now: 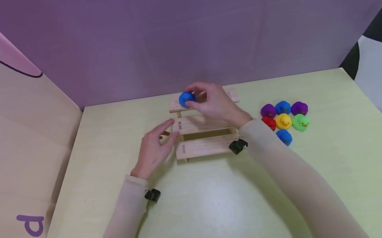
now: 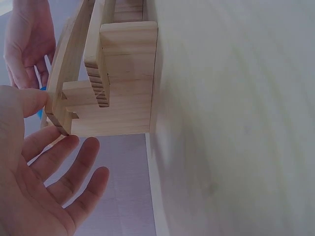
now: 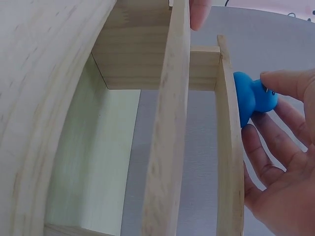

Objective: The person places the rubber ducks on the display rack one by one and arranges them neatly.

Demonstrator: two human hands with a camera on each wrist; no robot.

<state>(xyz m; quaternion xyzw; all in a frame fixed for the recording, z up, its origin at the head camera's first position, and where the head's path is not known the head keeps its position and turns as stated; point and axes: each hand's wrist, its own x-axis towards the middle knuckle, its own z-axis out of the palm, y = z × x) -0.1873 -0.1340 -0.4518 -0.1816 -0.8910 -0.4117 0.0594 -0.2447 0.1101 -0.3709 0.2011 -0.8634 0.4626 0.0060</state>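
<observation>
A blue rubber duck [image 1: 186,99] is at the left part of the top step of a small three-tier wooden stand [image 1: 210,146]. My right hand [image 1: 212,101] pinches the duck between thumb and fingers. In the right wrist view the duck [image 3: 251,98] touches the top board [image 3: 229,147], its head towards my fingers. My left hand [image 1: 154,147] is at the stand's left side. The left wrist view shows its thumb and index finger pinching the end of a wooden board [image 2: 58,115], while the other fingers extend past it.
Right of the stand, several rubber ducks sit grouped on the table: purple [image 1: 268,110], blue [image 1: 283,107], red [image 1: 268,123], yellow [image 1: 283,121] and green [image 1: 300,122] among them. My right sleeve [image 1: 287,170] passes close to them. Behind the table [image 1: 206,223] rises a purple wall [image 1: 200,31].
</observation>
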